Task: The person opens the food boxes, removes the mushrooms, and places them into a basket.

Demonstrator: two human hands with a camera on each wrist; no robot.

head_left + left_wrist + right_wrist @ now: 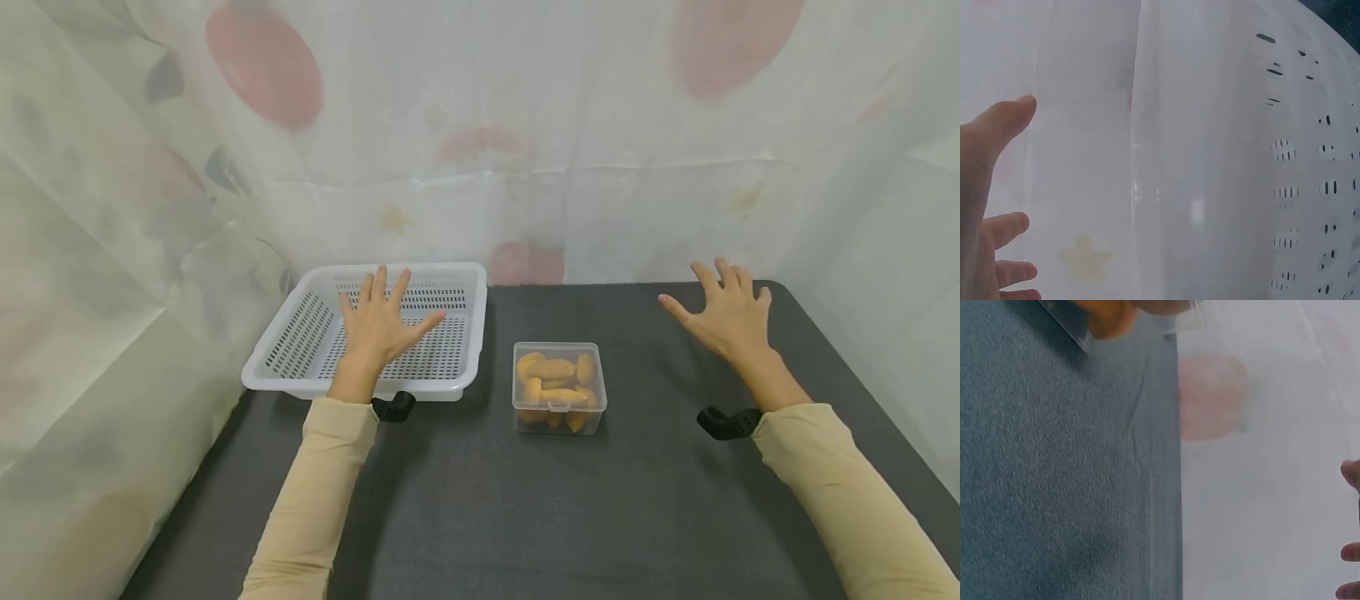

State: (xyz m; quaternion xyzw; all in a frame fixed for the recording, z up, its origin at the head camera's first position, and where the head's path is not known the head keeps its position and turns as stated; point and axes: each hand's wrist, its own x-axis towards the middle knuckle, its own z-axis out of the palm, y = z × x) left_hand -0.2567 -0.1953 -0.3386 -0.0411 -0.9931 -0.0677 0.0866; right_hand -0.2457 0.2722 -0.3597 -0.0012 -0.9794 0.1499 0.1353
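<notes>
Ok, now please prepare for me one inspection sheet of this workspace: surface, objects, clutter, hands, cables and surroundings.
Surface: dark table, with shadows of the arms.
Job's things: white basket with slotted walls at the left; clear box, lid down, near the middle, with yellow pieces inside.
Clutter: nothing seen.
Left hand: fingers spread, seen over the basket, holding nothing.
Right hand: raised right of the box, holding nothing.
Wrists: black device at each.
Cables: nothing seen.
Surroundings: pale printed cloth behind.
</notes>
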